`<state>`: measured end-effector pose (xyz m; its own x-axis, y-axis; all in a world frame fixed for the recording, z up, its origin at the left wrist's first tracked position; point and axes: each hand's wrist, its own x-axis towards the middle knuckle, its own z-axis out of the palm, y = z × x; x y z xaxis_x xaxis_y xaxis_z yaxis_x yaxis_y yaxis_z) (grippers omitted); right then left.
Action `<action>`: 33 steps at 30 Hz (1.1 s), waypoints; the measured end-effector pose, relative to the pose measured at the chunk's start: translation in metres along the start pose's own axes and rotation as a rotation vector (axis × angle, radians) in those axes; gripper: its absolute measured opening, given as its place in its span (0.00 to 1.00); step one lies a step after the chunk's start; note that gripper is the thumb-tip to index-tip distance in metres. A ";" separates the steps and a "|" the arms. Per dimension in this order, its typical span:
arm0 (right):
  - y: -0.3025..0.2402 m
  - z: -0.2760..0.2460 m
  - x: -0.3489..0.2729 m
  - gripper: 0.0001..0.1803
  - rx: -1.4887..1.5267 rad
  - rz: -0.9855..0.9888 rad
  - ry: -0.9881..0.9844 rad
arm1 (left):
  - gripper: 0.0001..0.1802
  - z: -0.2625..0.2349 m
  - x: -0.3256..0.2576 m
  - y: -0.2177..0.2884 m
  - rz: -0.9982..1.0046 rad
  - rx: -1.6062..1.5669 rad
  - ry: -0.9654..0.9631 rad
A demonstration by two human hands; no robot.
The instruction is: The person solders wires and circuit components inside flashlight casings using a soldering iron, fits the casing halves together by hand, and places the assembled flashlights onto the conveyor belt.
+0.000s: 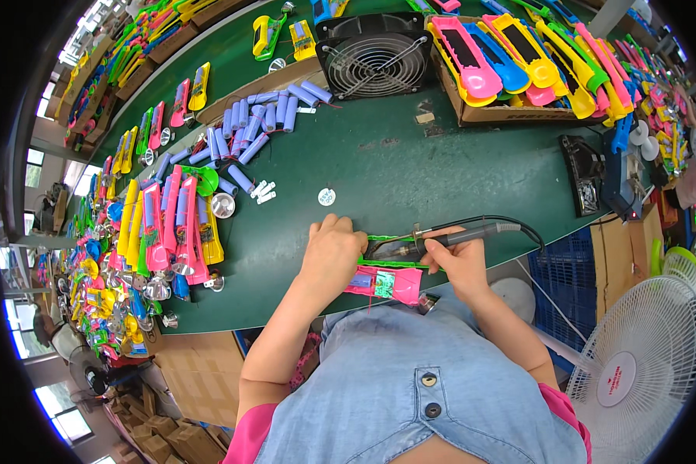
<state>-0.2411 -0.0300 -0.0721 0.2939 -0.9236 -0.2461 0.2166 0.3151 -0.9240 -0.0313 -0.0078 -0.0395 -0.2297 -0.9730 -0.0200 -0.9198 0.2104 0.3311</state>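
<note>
My right hand is closed around the handle of a soldering iron, whose tip points left into a green plastic flashlight casing. At the left end of that casing, my left hand is closed with curled fingers; its fingertips are partly hidden. Just below, close to the table edge, lies a pink casing holding a purple battery and a small green circuit board. A shiny reflector sits beside its right end.
Purple batteries lie heaped at the back left, above a row of colourful casings with reflectors. A black fan stands at the back. Beside it is a box of casings. A blue soldering station stands right; a white fan is lower right.
</note>
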 end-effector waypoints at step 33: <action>-0.005 -0.041 -0.029 0.30 -0.899 -0.577 -0.038 | 0.02 -0.004 0.008 0.012 -0.003 0.254 -0.024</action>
<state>-0.2892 -0.0138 -0.0723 0.3989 -0.8691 0.2925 -0.4290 -0.4588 -0.7781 -0.0428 -0.0137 -0.0318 -0.2317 -0.9718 -0.0439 -0.9702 0.2276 0.0833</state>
